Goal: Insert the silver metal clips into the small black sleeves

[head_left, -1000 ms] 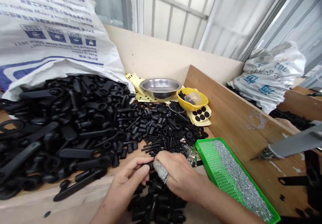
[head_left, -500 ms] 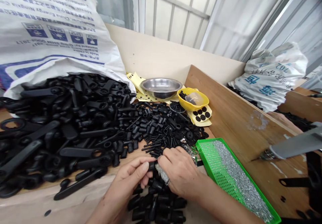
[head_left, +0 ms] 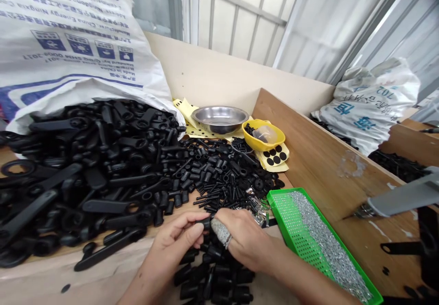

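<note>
— How do my grips stand?
— Your left grip [head_left: 174, 236] is pinched, thumb against fingers, on a small black piece [head_left: 205, 223]. Your right grip [head_left: 245, 236] is curled against the piece's other end, grey wrap [head_left: 220, 232] foremost; fingertips hidden, so cannot tell what they enclose.
— Where's the piece?
— Between both grips, partly masked by them, above a cluster of black fittings [head_left: 214, 280] on the table [head_left: 188, 210].
— Around?
— To your left, black handles [head_left: 109, 206] spill from a white sack [head_left: 82, 26]. Ahead, black sleeves [head_left: 195, 174], ribbed pins [head_left: 209, 200], steel bowl [head_left: 221, 118], yellow bowl [head_left: 265, 145]. Right, green tray [head_left: 302, 245], wooden partition [head_left: 315, 154] beyond.
</note>
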The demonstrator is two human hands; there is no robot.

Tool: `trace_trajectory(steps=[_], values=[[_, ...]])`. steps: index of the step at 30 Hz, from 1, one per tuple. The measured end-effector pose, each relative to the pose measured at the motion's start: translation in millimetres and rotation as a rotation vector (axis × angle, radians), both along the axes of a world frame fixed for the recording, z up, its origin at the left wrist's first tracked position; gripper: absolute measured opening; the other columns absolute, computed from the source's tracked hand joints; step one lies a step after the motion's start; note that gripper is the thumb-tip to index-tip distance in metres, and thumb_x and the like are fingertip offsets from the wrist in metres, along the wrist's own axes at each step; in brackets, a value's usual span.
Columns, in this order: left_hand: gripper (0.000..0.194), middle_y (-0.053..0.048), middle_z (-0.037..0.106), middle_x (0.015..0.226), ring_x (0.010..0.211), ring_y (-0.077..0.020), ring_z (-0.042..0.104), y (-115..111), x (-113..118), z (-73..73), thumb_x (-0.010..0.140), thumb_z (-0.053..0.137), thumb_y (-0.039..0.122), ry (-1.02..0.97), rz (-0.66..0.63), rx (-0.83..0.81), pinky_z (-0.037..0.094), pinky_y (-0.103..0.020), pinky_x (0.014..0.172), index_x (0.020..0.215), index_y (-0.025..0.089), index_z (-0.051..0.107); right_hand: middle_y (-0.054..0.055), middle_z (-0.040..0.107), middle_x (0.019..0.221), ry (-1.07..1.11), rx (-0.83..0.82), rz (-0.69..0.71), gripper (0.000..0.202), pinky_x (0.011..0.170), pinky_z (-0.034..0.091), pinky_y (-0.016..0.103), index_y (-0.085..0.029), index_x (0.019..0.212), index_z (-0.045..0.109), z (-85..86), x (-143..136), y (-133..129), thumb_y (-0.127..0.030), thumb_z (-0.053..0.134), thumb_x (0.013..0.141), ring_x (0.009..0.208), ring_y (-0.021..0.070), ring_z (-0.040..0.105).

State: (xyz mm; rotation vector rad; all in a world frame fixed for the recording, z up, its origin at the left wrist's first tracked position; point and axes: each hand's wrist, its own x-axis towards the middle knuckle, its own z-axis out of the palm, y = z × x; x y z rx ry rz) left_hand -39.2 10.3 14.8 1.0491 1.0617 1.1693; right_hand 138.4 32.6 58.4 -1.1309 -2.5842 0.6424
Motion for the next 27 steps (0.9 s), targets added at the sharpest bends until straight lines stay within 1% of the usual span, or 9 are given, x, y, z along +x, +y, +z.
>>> trace_trajectory(steps=[2,6,10,13,17,21,24,26,27], values=[[0.017,0.003,0.062,0.061,0.055,-0.0094,0.050,-1,2,0.1,0.073,0.068,0.031,-0.082,0.024,-0.055,0.040,-0.020,0.056,0.085,0.019,0.071,-0.001,0.052,0.073,-0.019,0.066,0.021,0.014,0.060,0.031,0.023,-0.020,0.081,0.044,-2.5,-1,2,-0.007,0.038,0.077,0.063,0.0128,0.045],[0.019,0.002,0.064,0.068,0.055,-0.0082,0.050,-2,7,2.2,0.072,0.070,0.032,-0.198,0.029,-0.138,0.038,-0.019,0.056,0.085,0.019,0.071,0.001,0.052,0.072,-0.089,0.250,-0.019,0.008,0.060,0.030,0.025,-0.019,0.079,0.045,-6.1,-3,4,-0.013,0.039,0.080,0.064,0.0149,0.044],[0.020,0.002,0.063,0.063,0.055,-0.0087,0.049,-2,7,2.8,0.070,0.071,0.033,-0.193,0.021,-0.144,0.038,-0.019,0.057,0.085,0.018,0.071,0.003,0.052,0.076,-0.104,0.323,0.058,0.009,0.064,0.032,0.026,-0.018,0.080,0.046,-7.6,0,6,-0.012,0.039,0.078,0.067,0.0157,0.044],[0.019,0.003,0.060,0.058,0.055,-0.0096,0.049,0,6,0.8,0.072,0.068,0.032,-0.138,0.028,-0.109,0.038,-0.020,0.057,0.085,0.019,0.071,0.004,0.052,0.077,-0.128,0.338,0.106,0.009,0.065,0.033,0.026,-0.017,0.079,0.046,-9.2,2,7,-0.011,0.042,0.074,0.067,0.0165,0.044],[0.016,0.004,0.061,0.057,0.056,-0.0106,0.052,0,2,-0.4,0.072,0.067,0.028,-0.002,0.036,-0.011,0.041,-0.020,0.057,0.085,0.020,0.071,0.003,0.052,0.076,-0.076,0.232,0.125,0.012,0.063,0.033,0.024,-0.017,0.080,0.045,-10.2,2,6,-0.009,0.043,0.071,0.067,0.0150,0.044],[0.015,0.002,0.067,0.066,0.059,-0.0136,0.058,0,-1,1.8,0.071,0.065,0.028,0.181,0.032,0.084,0.047,-0.021,0.058,0.084,0.022,0.072,-0.003,0.048,0.069,0.084,0.037,0.078,0.011,0.056,0.029,0.021,-0.019,0.076,0.043,-5.8,2,4,-0.010,0.041,0.081,0.059,0.0107,0.040],[0.016,0.000,0.073,0.083,0.077,-0.0185,0.063,0,-2,2.4,0.073,0.062,0.025,0.332,0.021,0.232,0.048,-0.024,0.071,0.085,0.025,0.072,-0.004,0.047,0.066,0.175,-0.086,0.059,0.018,0.056,0.028,0.019,-0.019,0.071,0.041,-0.5,2,5,-0.012,0.037,0.087,0.059,0.0093,0.040],[0.017,0.000,0.073,0.089,0.084,-0.0197,0.063,0,-2,1.8,0.074,0.061,0.024,0.368,0.024,0.281,0.047,-0.025,0.077,0.086,0.025,0.072,-0.004,0.047,0.066,0.155,-0.099,0.047,0.020,0.055,0.029,0.020,-0.019,0.070,0.040,0.3,2,5,-0.012,0.036,0.088,0.059,0.0095,0.041],[0.017,0.000,0.073,0.085,0.080,-0.0189,0.064,0,-2,1.5,0.074,0.061,0.024,0.356,0.022,0.270,0.048,-0.024,0.074,0.086,0.025,0.072,-0.003,0.048,0.066,0.123,-0.072,0.046,0.018,0.055,0.029,0.020,-0.019,0.071,0.041,-0.6,2,6,-0.012,0.036,0.087,0.059,0.0098,0.041]])
